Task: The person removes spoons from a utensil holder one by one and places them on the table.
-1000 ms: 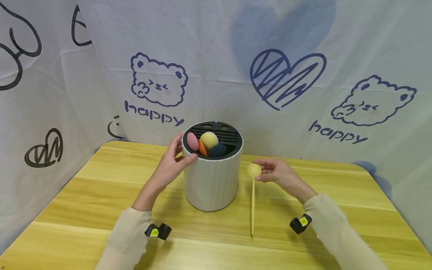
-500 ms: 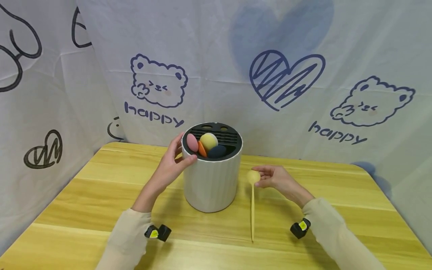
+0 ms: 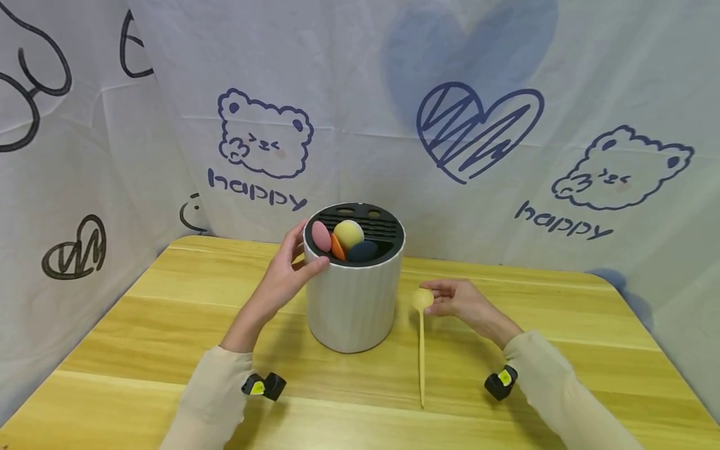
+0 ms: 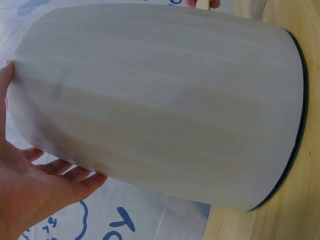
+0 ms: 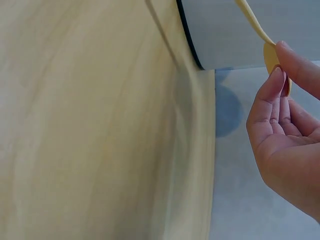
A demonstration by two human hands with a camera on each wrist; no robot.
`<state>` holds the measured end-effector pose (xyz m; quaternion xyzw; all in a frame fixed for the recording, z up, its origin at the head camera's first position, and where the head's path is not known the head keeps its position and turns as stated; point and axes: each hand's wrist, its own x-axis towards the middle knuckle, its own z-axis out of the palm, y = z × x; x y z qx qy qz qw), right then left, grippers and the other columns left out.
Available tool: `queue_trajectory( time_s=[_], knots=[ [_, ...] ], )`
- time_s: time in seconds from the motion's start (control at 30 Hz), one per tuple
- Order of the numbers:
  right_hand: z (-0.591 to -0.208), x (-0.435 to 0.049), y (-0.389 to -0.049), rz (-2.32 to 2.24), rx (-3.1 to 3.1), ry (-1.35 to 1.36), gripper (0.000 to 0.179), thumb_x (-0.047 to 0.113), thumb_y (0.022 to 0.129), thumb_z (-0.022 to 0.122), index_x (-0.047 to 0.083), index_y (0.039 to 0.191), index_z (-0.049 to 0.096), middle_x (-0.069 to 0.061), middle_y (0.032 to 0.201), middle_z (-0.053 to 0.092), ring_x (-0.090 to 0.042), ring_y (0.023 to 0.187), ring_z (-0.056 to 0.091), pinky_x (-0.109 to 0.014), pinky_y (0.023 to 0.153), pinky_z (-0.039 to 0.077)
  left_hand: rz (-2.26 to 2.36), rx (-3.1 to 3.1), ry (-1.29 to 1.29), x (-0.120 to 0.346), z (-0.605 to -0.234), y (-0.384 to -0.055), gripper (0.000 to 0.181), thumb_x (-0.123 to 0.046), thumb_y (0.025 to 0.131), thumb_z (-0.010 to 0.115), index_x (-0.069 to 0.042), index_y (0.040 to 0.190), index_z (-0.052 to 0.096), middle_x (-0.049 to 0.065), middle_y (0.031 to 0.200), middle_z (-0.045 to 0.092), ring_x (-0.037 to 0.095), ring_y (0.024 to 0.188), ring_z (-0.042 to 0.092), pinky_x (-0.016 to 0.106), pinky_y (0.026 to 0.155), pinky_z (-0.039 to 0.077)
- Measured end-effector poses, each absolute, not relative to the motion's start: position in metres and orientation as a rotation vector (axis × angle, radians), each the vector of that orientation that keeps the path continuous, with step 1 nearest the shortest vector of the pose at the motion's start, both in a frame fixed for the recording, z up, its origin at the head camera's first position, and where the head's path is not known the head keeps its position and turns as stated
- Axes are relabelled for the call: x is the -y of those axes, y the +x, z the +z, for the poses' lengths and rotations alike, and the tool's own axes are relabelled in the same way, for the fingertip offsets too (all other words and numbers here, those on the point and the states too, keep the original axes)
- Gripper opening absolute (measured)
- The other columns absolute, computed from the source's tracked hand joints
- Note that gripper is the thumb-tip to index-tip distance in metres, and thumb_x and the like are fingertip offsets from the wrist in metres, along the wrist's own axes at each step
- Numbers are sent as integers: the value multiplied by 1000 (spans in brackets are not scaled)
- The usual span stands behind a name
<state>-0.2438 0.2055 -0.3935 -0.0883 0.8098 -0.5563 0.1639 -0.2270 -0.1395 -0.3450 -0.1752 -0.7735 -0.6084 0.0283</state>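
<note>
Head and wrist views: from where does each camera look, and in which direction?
Head: head-worn, facing forward and down at the table; left hand, right hand and sleeves show.
Left wrist: worn there, facing the white container; left hand and right fingers show.
Right wrist: worn there, facing the table and yellow utensil; right hand shows.
All share the container.

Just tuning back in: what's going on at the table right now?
A person's left hand steadies a white, ribbed, cylindrical container near its black slotted top. Their right hand pinches the rounded end of a pale yellow, long-handled spoon-like utensil to the container's right, with its handle pointing toward the person. The utensil is outside the container, while rounded pink, orange, yellow and dark blue pieces already sit in its top opening.
</note>
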Motion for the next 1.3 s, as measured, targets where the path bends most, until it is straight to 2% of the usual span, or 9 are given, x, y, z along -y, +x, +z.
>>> queue_trajectory(
  time_s=[0.2,0.47,0.7,0.87,1.3],
  knots=[
    [-401,-205,-244,-1589,-2292,-236,53,1,84,72,-10,132,51,-15,109,64,-17,93,60,-27,80,54,-1880,2382,-548,139,-344,-227,77,-27,93,61,-15,155,17,13,156,24,34,139,29,50,111,28],
    [-408,-204,-246,-1584,-2290,-237,53,-2,84,72,-13,131,51,-16,109,64,-17,93,61,-27,78,54,-1885,2379,-551,139,-344,-228,78,-28,93,61,-15,155,16,12,156,24,34,139,28,50,111,27],
    [-418,-208,-246,-1482,-2380,-235,50,3,83,74,-8,128,57,-13,108,63,-17,90,53,-25,75,51,-1883,2385,-550,137,-344,-227,78,-27,93,61,-15,155,16,13,156,24,34,139,29,50,111,28],
    [-423,-211,-245,-1421,-2428,-272,51,9,83,76,-6,128,58,-13,108,64,-18,90,54,-27,74,50,-1888,2380,-555,137,-344,-227,78,-27,93,62,-15,155,17,13,155,24,33,139,29,50,111,28],
    [-425,-207,-243,-1457,-2364,-223,52,6,82,75,-8,129,56,-13,104,60,-19,88,52,-28,71,51,-1883,2384,-541,139,-345,-227,78,-28,93,62,-15,155,16,13,156,24,34,139,29,51,111,27]
  ],
)
